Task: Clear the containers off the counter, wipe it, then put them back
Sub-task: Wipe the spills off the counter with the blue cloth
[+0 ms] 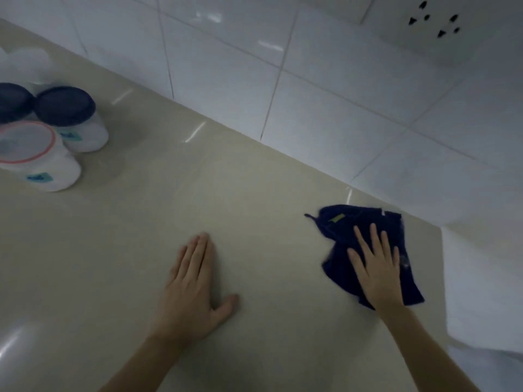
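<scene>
My right hand (376, 267) lies flat, fingers spread, pressing a dark blue cloth (348, 222) onto the beige counter (226, 193) near its right end. My left hand (195, 284) rests palm down on the bare counter, holding nothing. At the far left stand several white containers: one with a dark blue lid (73, 117), another blue-lidded one (11, 103) cut by the frame edge, and one with a clear, pink-rimmed lid (36, 157). A further pale container behind them is blurred.
A white tiled wall (311, 80) runs along the counter's far edge. A wall socket (433, 21) sits at the upper right. A white surface (481, 278) borders the counter on the right.
</scene>
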